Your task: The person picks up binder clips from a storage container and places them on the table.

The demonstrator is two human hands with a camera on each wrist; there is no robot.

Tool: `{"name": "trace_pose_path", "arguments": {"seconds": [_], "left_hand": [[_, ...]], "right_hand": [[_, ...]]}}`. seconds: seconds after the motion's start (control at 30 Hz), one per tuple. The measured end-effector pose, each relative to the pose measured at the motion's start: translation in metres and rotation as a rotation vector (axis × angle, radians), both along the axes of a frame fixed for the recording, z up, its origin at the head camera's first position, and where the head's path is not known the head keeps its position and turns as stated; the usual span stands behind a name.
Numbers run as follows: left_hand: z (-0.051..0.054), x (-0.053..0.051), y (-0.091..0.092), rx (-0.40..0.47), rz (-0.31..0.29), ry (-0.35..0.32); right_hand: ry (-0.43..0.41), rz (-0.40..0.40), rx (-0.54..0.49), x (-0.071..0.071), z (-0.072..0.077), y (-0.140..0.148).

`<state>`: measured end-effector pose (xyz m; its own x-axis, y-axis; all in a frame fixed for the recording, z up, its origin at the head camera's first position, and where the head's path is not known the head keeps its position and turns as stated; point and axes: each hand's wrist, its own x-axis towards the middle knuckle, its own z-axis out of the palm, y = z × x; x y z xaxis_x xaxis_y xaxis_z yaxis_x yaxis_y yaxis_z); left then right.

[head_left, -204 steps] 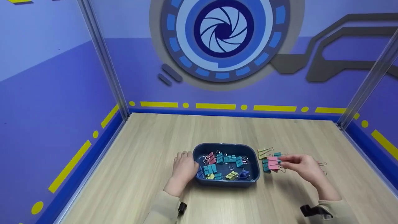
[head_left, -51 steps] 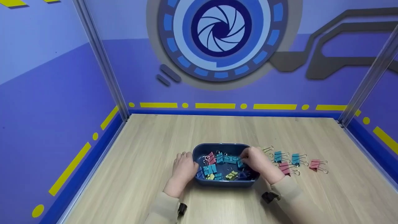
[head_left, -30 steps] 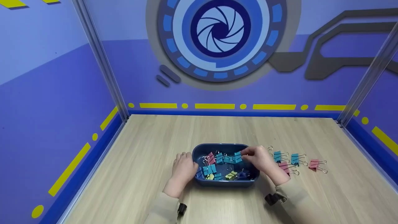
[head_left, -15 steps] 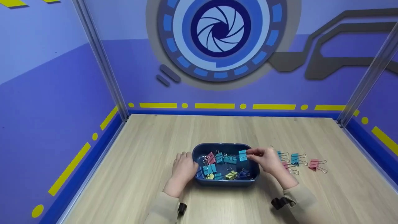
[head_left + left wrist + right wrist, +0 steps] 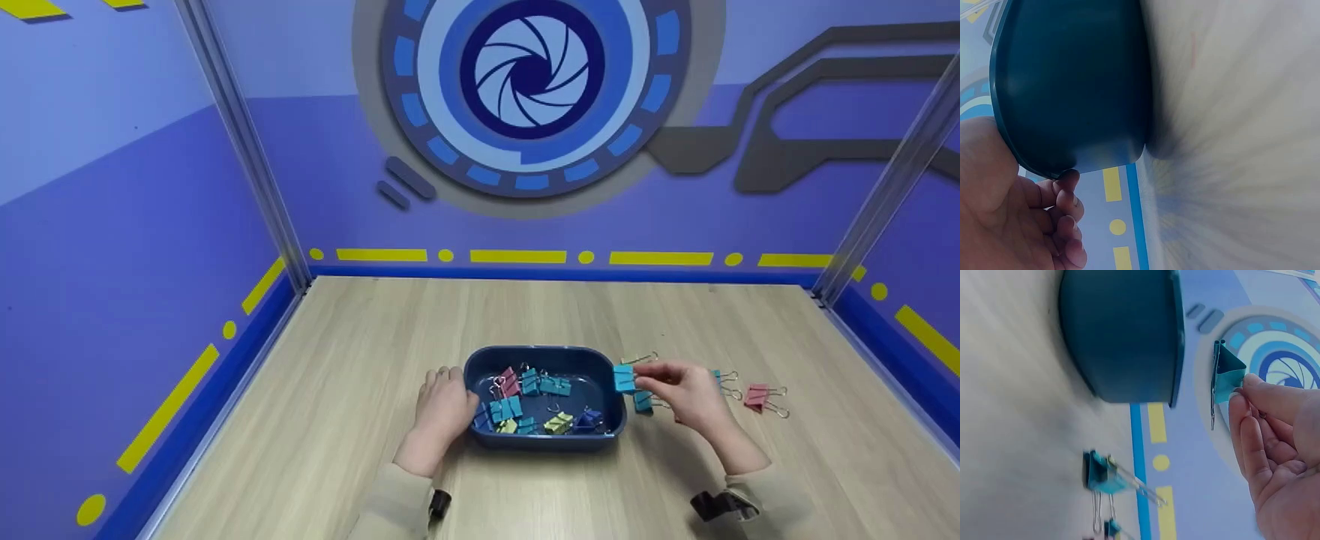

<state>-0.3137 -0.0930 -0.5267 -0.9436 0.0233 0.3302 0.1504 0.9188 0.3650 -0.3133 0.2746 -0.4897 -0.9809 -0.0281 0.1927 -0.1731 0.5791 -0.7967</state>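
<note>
My right hand (image 5: 694, 394) pinches a teal binder clip (image 5: 624, 379) just past the right rim of the dark blue tray (image 5: 546, 442). In the right wrist view the clip (image 5: 1230, 374) hangs in the air between thumb and fingertips of the hand (image 5: 1280, 444), above the tray's rim height. My left hand (image 5: 442, 405) grips the tray's left rim; in the left wrist view the thumb side of the hand (image 5: 1010, 214) lies against the rim, fingers curled by it. Inside the tray lie several clips, among them a pink one (image 5: 509, 382), a yellow one (image 5: 559, 424) and a dark blue one (image 5: 589, 421).
Right of the tray, clips stand on the wooden table (image 5: 375, 337): a teal one (image 5: 643, 401), a pink one (image 5: 757, 397), and others partly hidden by my right hand. Patterned blue walls (image 5: 420, 217) enclose the table at the back and sides.
My right hand has lifted the teal clip from the tray's right end and carried it rightward over the rim. Earlier, it held a pink clip beside the tray. The left hand stays at the rim.
</note>
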Motion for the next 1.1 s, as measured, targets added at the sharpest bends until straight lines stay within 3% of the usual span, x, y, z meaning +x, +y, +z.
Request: {"name": "trace_pose_path", "arguments": {"seconds": [0.13,0.33,0.6,0.83,1.1], "left_hand": [[0.000,0.000,0.000,0.004,0.001,-0.009],[0.001,-0.001,0.000,0.005,0.002,-0.035],[0.003,-0.001,0.000,0.013,0.002,-0.054],[0.004,0.000,0.000,0.008,0.006,-0.065],[0.004,-0.001,0.001,-0.001,0.007,-0.060]], "right_hand": [[-0.035,-0.024,-0.029,0.006,0.003,0.016],[-0.019,-0.059,0.067,0.012,0.002,0.043],[-0.081,-0.128,0.144,0.020,0.000,0.092],[-0.031,-0.169,0.162,0.030,-0.010,0.131],[-0.103,-0.164,0.237,0.035,-0.018,0.149]]}}
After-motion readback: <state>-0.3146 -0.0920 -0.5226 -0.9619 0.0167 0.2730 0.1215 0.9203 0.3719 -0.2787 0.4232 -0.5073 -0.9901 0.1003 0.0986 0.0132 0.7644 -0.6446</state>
